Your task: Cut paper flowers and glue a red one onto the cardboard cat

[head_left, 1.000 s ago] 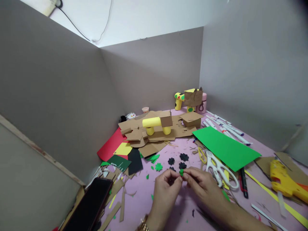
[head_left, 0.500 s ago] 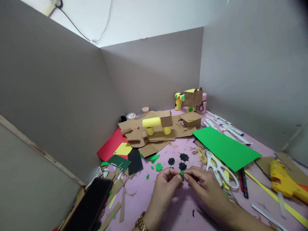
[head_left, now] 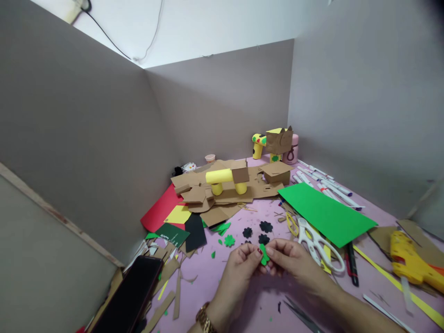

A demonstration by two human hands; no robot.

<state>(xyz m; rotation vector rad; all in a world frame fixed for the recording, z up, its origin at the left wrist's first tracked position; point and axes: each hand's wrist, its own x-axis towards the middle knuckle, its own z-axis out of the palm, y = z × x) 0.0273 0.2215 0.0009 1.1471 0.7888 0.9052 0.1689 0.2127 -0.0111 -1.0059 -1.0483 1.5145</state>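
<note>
Both my hands meet low in the middle of the view, pinching a small green paper piece (head_left: 264, 254) between their fingertips. My left hand (head_left: 239, 270) holds its left side; a gold watch sits on that wrist. My right hand (head_left: 293, 261) holds its right side. Just beyond the fingers lie black paper flowers (head_left: 265, 226) and a green paper flower (head_left: 229, 240) on the pink table (head_left: 256, 300).
White scissors (head_left: 317, 240) and a green paper sheet (head_left: 326, 212) lie to the right, a yellow glue gun (head_left: 409, 259) farther right. Cardboard scraps with yellow tubes (head_left: 222, 182) sit behind. A black phone (head_left: 130, 296) lies lower left. White markers (head_left: 326, 185) line the right wall.
The green piece has been unfolded or turned between my fingertips and shows larger. Both hands shifted slightly downward and the wrists dropped.
</note>
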